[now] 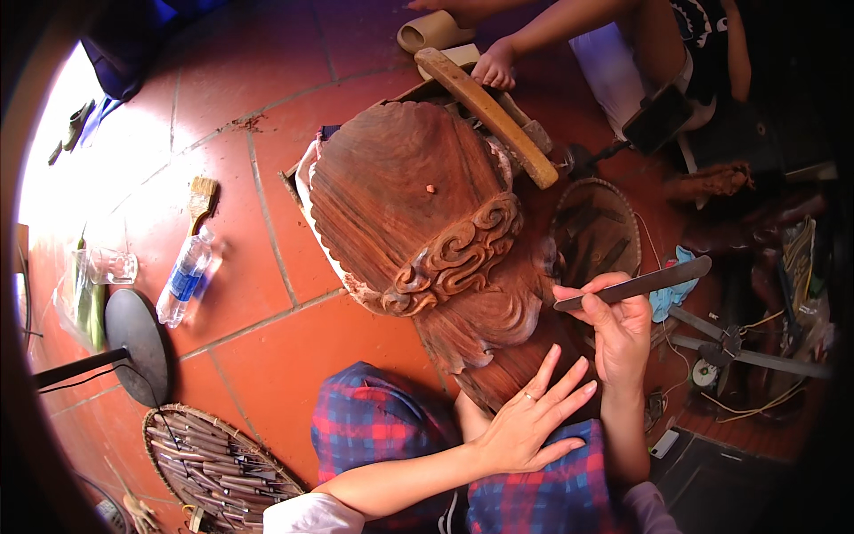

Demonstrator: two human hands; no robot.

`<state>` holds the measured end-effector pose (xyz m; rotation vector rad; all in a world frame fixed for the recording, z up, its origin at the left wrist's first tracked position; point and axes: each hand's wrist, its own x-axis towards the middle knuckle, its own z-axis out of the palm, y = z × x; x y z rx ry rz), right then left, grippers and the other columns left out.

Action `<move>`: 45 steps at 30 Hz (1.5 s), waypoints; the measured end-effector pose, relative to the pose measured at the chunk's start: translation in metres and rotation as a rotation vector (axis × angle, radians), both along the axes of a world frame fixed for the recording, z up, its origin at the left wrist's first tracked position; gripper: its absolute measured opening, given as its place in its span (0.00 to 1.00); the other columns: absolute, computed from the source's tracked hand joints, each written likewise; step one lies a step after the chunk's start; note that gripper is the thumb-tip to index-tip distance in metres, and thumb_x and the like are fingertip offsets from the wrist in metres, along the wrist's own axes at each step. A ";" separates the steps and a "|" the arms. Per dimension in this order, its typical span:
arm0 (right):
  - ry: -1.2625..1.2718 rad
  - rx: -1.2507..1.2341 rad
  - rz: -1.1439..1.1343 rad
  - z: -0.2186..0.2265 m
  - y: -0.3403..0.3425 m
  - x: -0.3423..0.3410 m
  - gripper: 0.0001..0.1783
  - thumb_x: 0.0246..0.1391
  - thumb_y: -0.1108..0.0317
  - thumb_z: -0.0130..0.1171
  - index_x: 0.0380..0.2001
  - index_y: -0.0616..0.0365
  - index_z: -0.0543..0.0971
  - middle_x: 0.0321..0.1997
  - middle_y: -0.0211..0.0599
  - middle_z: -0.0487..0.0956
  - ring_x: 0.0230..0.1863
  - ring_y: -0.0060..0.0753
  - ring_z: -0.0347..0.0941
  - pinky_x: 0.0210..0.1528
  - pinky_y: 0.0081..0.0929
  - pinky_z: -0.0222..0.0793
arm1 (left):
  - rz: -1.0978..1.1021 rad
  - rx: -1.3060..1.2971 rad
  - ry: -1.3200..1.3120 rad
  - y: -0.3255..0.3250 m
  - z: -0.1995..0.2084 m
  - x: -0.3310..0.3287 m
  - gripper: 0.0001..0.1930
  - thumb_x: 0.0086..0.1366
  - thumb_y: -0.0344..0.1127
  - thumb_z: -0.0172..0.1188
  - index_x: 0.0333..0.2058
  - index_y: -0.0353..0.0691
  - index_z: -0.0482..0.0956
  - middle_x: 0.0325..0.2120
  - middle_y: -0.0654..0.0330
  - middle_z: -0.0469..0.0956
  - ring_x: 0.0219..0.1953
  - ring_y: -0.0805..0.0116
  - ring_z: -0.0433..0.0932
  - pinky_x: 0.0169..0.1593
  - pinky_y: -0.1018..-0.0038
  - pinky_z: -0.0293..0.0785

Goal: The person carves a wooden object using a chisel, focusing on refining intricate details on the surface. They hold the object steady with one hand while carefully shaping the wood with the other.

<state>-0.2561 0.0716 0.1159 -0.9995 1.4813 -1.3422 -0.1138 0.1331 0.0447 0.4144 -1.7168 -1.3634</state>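
Right hand (620, 336) pinches flat tool (664, 279); left hand (527, 420) splayed.

A wood-carving workshop set out on the floor, shown by the large carved wooden piece (391, 200) with raised scrollwork at the centre and the flat, dark tool (654, 280) at three o'clock. Between seven and eight o'clock, a woven basket (149, 440) is packed with brown-handled tools (222, 467); a bristle brush (203, 198) lies between nine and ten. Red floor tiles (253, 365) and tan slippers (434, 32) at twelve o'clock look homelike.
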 end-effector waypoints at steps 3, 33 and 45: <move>-0.110 0.000 -0.013 0.003 -0.004 -0.007 0.08 0.55 0.78 0.59 0.38 0.63 0.72 0.34 0.40 0.79 0.43 0.46 0.81 0.45 0.36 0.81 | -0.051 0.016 0.002 -0.002 0.001 -0.001 0.37 0.60 0.46 0.63 0.63 0.38 0.60 0.67 0.45 0.52 0.69 0.36 0.43 0.66 0.52 0.55; 0.470 -0.006 0.284 -0.006 -0.004 0.014 0.02 0.48 0.82 0.59 0.27 0.67 0.77 0.27 0.33 0.78 0.41 0.26 0.78 0.54 0.35 0.73 | 0.126 0.040 0.019 -0.017 0.010 -0.008 0.39 0.57 0.44 0.66 0.65 0.44 0.58 0.68 0.34 0.36 0.68 0.28 0.35 0.66 0.48 0.51; 0.382 0.188 0.074 0.000 -0.016 0.024 0.02 0.53 0.81 0.59 0.30 0.66 0.77 0.26 0.28 0.78 0.29 0.13 0.73 0.31 0.15 0.71 | 0.104 0.083 0.064 -0.028 0.005 -0.009 0.40 0.57 0.43 0.67 0.66 0.46 0.57 0.67 0.30 0.32 0.68 0.26 0.35 0.66 0.47 0.48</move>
